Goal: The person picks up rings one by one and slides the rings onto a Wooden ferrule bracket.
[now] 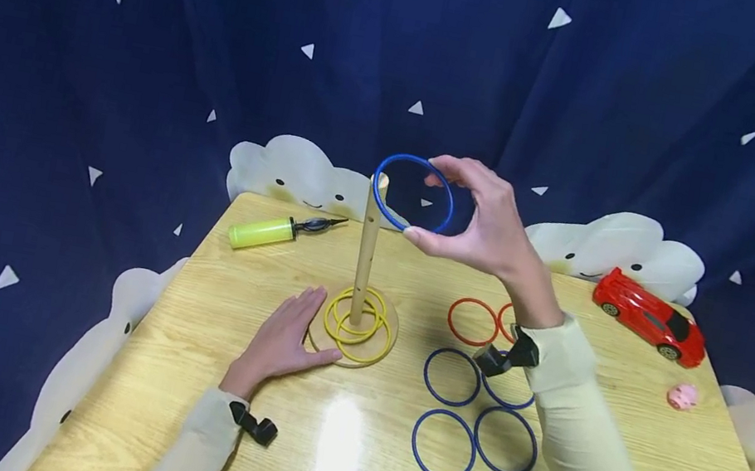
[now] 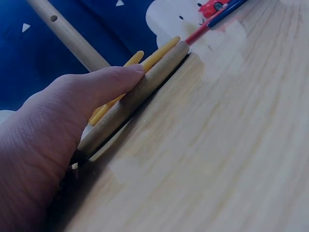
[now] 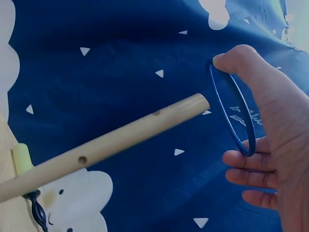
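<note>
My right hand (image 1: 479, 216) pinches a thin blue ring (image 1: 407, 157) between thumb and fingertips, up near the top of a wooden post (image 1: 365, 259). In the right wrist view, the ring (image 3: 223, 108) stands beside the post's end (image 3: 195, 104), with a gap between them; the other fingers curl loosely below. Low at the left, my left hand (image 1: 284, 337) lies with straight fingers along the round wooden base (image 1: 393, 316). Its thumb (image 2: 113, 79) rests over the base's edge by the yellow rings (image 1: 389, 345), which lie around the foot of the post.
Several blue rings (image 1: 414, 436) and red rings (image 1: 450, 316) lie on the table right of the base, partly under my right arm. A yellow-green hand pump (image 1: 261, 234) lies at the back left. At the right are a red toy car (image 1: 647, 315) and a small pink pig (image 1: 683, 396).
</note>
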Demonstrator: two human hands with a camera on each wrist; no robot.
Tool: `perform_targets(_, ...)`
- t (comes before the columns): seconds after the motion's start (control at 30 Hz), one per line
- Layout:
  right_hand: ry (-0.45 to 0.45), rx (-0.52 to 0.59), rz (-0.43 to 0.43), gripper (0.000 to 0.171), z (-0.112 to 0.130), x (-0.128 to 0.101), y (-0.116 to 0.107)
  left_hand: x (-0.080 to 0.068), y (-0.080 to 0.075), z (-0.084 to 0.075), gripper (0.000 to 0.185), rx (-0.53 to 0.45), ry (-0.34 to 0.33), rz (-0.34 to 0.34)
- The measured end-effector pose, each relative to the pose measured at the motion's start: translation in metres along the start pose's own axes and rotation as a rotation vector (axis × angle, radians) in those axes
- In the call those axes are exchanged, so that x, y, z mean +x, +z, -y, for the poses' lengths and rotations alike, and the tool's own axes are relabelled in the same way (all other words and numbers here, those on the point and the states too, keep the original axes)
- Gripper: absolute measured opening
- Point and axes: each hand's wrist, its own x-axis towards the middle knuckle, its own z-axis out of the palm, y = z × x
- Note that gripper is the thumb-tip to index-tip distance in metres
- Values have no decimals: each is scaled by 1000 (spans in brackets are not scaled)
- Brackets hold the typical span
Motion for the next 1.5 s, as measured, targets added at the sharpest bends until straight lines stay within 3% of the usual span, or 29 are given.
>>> perform_targets(0.2,39,-58,86,79,-1,-1,15,2,-1,-2,121,8,6,10)
perform_targets(0.43,86,-98,159,82,-9,-19,37,0,1,0,122,8,-7,13)
perform_targets(0.8,201,-149,252,78,-39,-75,82,-1,-1,-1,121,4,6,-15)
perform_targets(1.07,334,-197,362,82,-73,-120,121,-1,-2,-1,121,10,-1,-4)
perform_targets(1.33,321,-313,417,86,-93,-145,145,-1,-2,-1,121,5,2,-12)
perform_targets(1.5,341,-362,429,90,-94,-153,143,1,-2,-1,120,11,19,-23)
